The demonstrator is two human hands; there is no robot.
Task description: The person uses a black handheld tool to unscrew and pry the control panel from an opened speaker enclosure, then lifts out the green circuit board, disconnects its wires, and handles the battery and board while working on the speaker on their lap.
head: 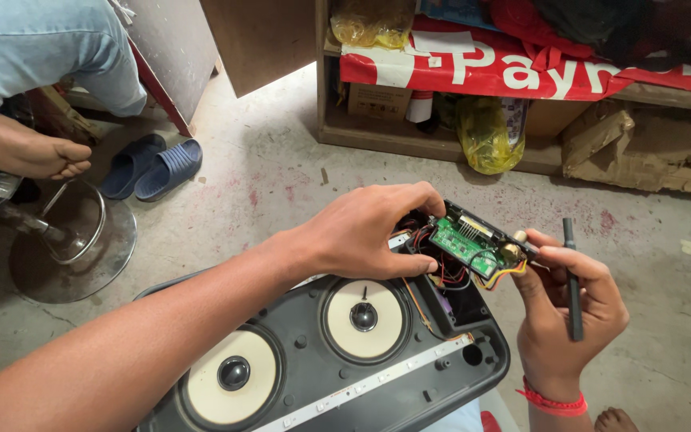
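Note:
A black speaker panel [409,384] with two round cream-coloured cones lies in front of me. My left hand [369,232] reaches over its far end, fingers on the wires and edge by a green circuit board [461,242]. My right hand [565,312] holds the board's black module by its knob end, tilted up out of the opening, and also grips a thin dark tool [573,280] upright between its fingers. Red, yellow and black wires [449,276] run from the board into the panel.
Another person's bare foot [21,152] and blue-trousered leg are at top left, above a chair's chrome base [73,248]. Blue slippers [153,166] lie on the concrete floor. A low wooden shelf [409,140] with yellow bags, cardboard and a red banner stands behind.

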